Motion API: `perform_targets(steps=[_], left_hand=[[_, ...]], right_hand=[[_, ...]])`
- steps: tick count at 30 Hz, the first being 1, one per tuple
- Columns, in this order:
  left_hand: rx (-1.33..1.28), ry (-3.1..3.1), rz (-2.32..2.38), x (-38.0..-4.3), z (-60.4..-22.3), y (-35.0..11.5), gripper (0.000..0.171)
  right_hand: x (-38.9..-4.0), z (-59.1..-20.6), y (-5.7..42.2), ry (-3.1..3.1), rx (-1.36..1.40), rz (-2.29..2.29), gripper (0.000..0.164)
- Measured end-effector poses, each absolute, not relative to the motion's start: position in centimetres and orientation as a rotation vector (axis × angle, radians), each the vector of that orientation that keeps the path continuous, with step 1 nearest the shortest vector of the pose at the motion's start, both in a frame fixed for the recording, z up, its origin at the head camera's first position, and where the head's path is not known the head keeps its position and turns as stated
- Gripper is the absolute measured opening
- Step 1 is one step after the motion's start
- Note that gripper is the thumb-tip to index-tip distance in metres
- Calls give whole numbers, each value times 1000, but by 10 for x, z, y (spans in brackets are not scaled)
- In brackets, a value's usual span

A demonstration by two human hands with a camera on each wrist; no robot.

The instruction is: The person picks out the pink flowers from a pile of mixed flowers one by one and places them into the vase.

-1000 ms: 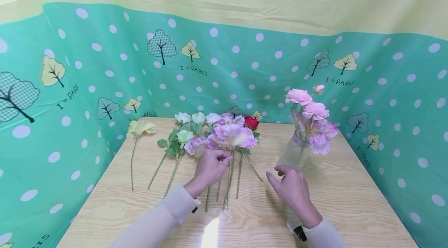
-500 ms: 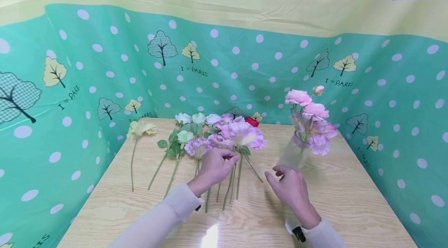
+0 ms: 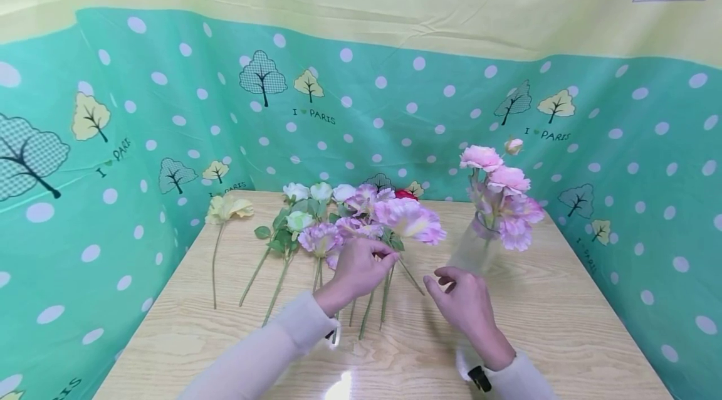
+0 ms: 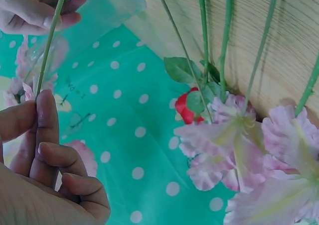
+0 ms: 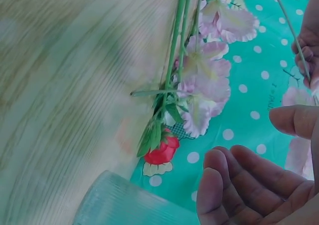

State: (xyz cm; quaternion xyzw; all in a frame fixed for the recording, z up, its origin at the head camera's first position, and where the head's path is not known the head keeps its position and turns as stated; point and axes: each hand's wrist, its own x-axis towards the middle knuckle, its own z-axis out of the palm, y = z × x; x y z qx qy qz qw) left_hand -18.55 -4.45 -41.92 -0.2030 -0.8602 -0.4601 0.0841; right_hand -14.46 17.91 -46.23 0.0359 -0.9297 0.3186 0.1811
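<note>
- Has the right hand [image 3: 465, 300] nearest, thumb apart from loosely bent fingers, holding nothing.
- Pinches, between the left hand's [image 3: 361, 268] thumb and fingertips, the thin green stem [image 4: 45, 58] of a ruffled pale-purple artificial flower [image 3: 410, 221].
- Slants that flower's long axis away and rightward, blossom foremost.
- Shows, right of the blossom and just beyond the nearer right hand, a clear cylindrical vase [image 3: 470, 252] bearing pink and purple blooms [image 3: 507, 180].
- Displays, near the pale wooden bench's [image 3: 536, 325] far edge, a red rose [image 3: 406, 194].

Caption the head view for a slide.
Left hand pinching a lilac flower by its stem; empty right hand near a translucent vase of pink flowers.
</note>
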Motion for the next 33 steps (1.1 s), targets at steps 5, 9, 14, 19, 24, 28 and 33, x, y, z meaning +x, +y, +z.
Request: perform_targets(steps=[5,9,14,19,24,28,33], left_hand=[[-618,-2578,-1361,-184,-416,-39,11],[-642,-2572,-1371,-184,-415,-35,11],[-681,-2544,-1336,-185,-416,-31,10],[-688,-2515,-1271,-184,-413,-25,8],[-686,-2502,-1189,-183,-413,-21,6],[-693,-2501,-1149,-183,-413,-20,6],[-701,-2515,-1100,-182,-412,-18,6]], right_hand=[[-143,-459,173,-2587,128,954,18],[-142,-457,167,-2539,158,1036,13],[-140,-455,159,-2472,218,1146,9],[-140,-451,151,-2422,259,1219,8],[-140,-448,145,-2361,288,1251,6],[-139,-447,143,-2311,300,1266,7],[-139,-448,139,-2263,295,1271,6]])
